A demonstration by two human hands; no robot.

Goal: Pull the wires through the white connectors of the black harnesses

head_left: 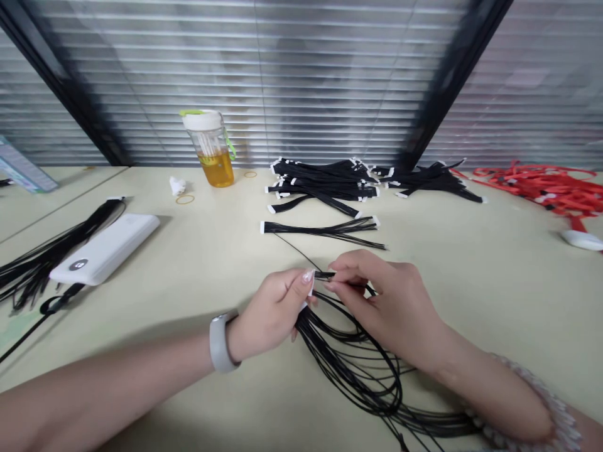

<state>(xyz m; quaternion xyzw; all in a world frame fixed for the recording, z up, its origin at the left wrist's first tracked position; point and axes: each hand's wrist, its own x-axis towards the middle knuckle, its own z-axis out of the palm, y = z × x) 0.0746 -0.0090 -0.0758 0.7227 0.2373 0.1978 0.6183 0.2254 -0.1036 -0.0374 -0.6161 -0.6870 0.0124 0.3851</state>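
My left hand (276,311) is closed around a bunch of thin black cords (362,370) that loop down to the right across the table. A grey band sits on that wrist. My right hand (381,295) pinches the cord ends next to a small white tag between both hands. One loose strand (296,248) trails away towards a flat finished bundle (325,229) with white end tags lying just beyond my hands.
A heap of black tagged bundles (330,179) lies at the back, red cords (546,185) at the far right. A bottle of yellow liquid (211,150), rubber bands (184,199), a white power bank (108,248) and more black cords (42,257) sit on the left.
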